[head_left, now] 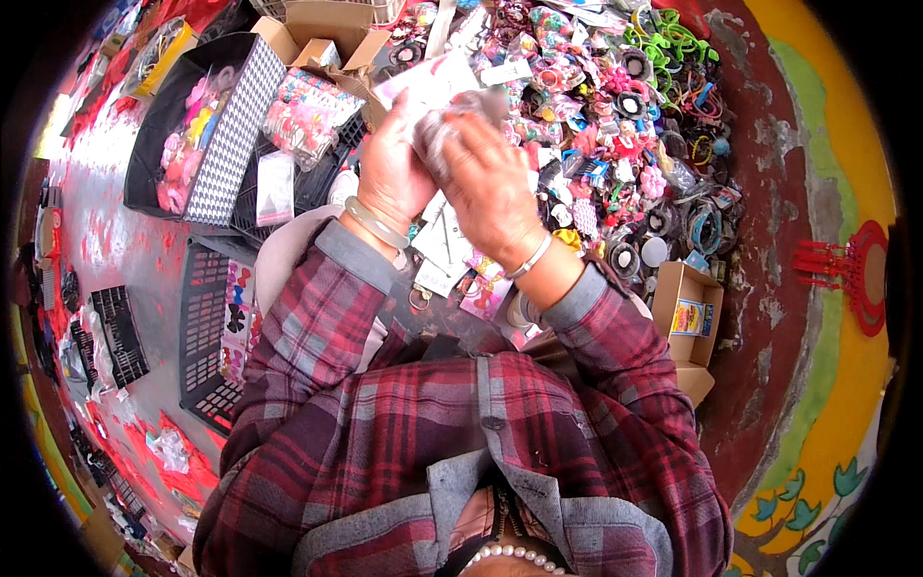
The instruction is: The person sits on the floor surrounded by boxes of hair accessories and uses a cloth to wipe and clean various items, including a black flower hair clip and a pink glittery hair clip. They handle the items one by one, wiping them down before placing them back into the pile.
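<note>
From the head view, both hands meet above the middle of the stall table, over its heap of hair ornaments. The left hand and the right hand are curled closed on a small clear packet with a pale backing card (its contents too blurred to tell). The packet rises from the fingertips away from the body, its long axis running left to right, shared evenly between both hands.
</note>
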Demonstrator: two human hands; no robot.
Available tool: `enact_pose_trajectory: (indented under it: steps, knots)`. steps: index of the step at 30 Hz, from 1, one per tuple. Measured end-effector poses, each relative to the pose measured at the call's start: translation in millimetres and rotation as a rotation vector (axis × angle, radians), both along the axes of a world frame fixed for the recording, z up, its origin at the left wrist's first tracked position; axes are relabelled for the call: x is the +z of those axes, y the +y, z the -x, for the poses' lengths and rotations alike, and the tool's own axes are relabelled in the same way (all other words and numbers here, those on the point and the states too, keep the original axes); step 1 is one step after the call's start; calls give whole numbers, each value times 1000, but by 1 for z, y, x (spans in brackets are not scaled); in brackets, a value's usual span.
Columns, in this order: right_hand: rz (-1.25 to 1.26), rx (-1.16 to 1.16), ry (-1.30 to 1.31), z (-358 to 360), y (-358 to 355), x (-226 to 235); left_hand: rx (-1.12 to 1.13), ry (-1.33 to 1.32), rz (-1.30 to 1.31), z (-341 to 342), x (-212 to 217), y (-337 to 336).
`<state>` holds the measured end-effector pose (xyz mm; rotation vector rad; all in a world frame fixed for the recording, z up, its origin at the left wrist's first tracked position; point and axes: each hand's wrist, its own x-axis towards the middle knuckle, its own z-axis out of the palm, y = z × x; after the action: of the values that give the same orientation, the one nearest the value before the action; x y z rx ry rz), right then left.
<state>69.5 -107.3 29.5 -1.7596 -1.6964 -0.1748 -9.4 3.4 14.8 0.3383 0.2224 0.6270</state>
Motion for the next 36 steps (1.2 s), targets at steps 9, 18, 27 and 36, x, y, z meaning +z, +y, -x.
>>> enact_pose_trajectory:
  steps: [9,18,27,36]
  knots:
    - [-51,-57,-71,-15,-1,-1,35,-26,-9,2,2,2]
    - [-149,-48,1788,-79,-2,-4,-22,-60,24,6,15,3]
    - [192,212,1665,-62,-16,25,3,-62,-66,5,16,3]
    - [-106,-277,167,-50,-9,19,7,174,-156,-6,-13,-3]
